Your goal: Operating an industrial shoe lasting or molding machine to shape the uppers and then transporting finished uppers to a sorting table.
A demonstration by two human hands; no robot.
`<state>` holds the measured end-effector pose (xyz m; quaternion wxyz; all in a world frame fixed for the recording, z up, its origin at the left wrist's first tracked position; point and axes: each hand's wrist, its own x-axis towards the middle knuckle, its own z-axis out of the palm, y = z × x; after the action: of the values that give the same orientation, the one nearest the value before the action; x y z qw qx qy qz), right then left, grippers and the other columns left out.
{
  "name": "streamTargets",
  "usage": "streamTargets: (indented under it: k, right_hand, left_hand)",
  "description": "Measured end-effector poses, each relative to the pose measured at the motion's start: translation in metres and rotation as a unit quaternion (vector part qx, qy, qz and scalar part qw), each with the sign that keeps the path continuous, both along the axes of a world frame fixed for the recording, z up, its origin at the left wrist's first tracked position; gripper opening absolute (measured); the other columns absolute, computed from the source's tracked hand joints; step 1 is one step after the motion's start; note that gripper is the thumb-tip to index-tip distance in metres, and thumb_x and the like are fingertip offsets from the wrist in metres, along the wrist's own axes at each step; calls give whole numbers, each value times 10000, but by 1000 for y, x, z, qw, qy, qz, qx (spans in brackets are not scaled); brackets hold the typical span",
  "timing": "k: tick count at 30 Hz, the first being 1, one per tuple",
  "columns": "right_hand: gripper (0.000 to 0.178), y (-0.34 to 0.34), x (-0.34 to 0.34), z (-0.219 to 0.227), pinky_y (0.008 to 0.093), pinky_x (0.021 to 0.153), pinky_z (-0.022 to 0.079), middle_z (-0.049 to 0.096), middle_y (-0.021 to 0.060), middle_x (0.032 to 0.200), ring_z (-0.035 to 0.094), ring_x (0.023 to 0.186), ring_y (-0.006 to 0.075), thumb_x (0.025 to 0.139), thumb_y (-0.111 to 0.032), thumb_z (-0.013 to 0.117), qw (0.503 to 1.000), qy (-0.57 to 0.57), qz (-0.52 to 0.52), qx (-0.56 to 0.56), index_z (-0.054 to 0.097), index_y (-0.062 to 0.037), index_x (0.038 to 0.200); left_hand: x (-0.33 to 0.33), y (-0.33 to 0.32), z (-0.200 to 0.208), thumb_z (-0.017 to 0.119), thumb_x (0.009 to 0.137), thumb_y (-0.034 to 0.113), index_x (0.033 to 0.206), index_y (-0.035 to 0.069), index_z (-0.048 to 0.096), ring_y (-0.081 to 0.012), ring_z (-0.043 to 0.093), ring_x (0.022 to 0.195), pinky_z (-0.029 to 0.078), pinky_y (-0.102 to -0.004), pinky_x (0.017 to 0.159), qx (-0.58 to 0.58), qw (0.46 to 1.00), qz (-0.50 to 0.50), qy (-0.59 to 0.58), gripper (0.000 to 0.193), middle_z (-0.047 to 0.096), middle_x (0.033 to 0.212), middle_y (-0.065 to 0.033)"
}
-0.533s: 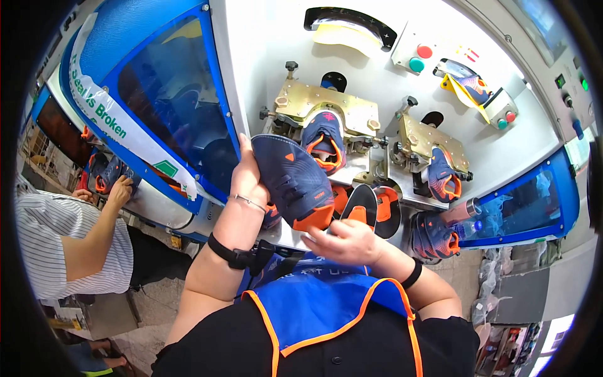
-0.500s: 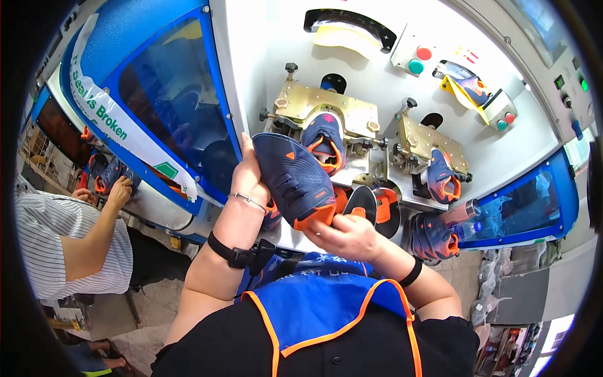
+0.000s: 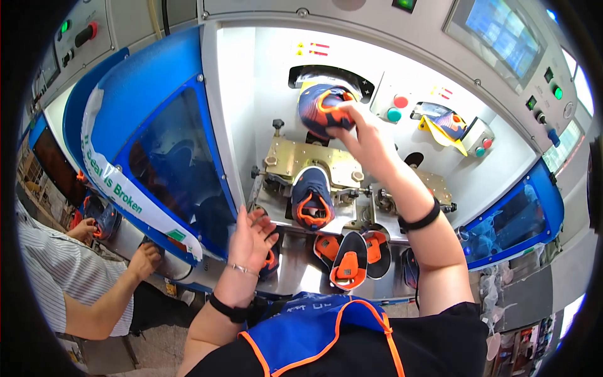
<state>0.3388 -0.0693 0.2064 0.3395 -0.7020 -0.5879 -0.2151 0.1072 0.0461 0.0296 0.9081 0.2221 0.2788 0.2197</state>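
I log: blue machine guard (image 3: 147, 157) with a taped white strip, left. Brass-coloured clamp plate (image 3: 301, 160) at centre, a navy-and-orange shoe (image 3: 312, 200) seated in it. Loose soles (image 3: 352, 254) on the steel ledge below. Red and teal push-buttons (image 3: 397, 108), screen (image 3: 496, 34) upper right. Co-worker in a striped sleeve (image 3: 56, 276), far left.

Single head view, fisheye, looks down close onto shoe machine (image 3: 326, 169); edges bend at rim.
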Motion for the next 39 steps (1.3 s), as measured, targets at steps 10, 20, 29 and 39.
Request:
streamTargets:
  k: [10, 20, 29, 39]
  right_hand:
    - [595, 70, 88, -25, 428, 989, 432, 555, 206, 1186, 528, 1147, 362, 813, -326, 750, 967, -107, -145, 179, 519, -2, 1256]
    - [198, -16, 90, -88, 480, 1101, 321, 162, 428, 1486, 339, 1345, 505, 797, -172, 683, 960, 11, -245, 134, 577, -49, 910]
    - [172, -203, 81, -96, 244, 653, 484, 682, 38, 864, 578, 702, 96, 959, -160, 571, 914, 174, -275, 242, 675, -23, 961]
    - [678, -458, -31, -347, 487, 1131, 237, 449, 185, 1450, 397, 1359, 301, 964, -522, 389, 302, 520, -483, 636, 447, 0, 1393]
  left_hand:
    - [-27, 1, -16, 495, 976, 512, 991, 126, 565, -183, 604, 825, 489, -348, 709, 28, 999, 5, 14, 392, 613, 864, -26]
    - [-8, -7, -10, 477, 987, 459, 966, 141, 549, -171, 574, 796, 470, -345, 704, 53, 994, -90, 26, 327, 596, 843, -16]
    - [27, -36, -23, 488, 989, 378, 967, 132, 564, -166, 541, 753, 475, -323, 668, 34, 969, -245, -15, 258, 559, 834, -23]
    - [63, -74, -30, 525, 975, 319, 953, 133, 570, -142, 480, 715, 426, -302, 642, 29, 951, -309, -14, 193, 520, 799, 1]
